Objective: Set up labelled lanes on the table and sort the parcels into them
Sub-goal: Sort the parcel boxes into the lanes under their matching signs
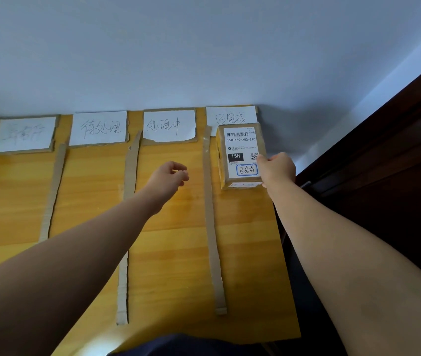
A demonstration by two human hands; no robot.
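Fingers (263, 161) of right hand (278, 170) gripping parcel (240, 150), left hand (169, 176) loosely curled

Both bare arms stretched forward, right hand (277, 169) gripping the right edge of the parcel (241, 155), left hand (169, 177) hovering left of the parcel, fingers loosely curled, holding nothing

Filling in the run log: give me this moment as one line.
step: sorting | right hand: grips parcel in rightmost lane | left hand: loosely curled, holding nothing
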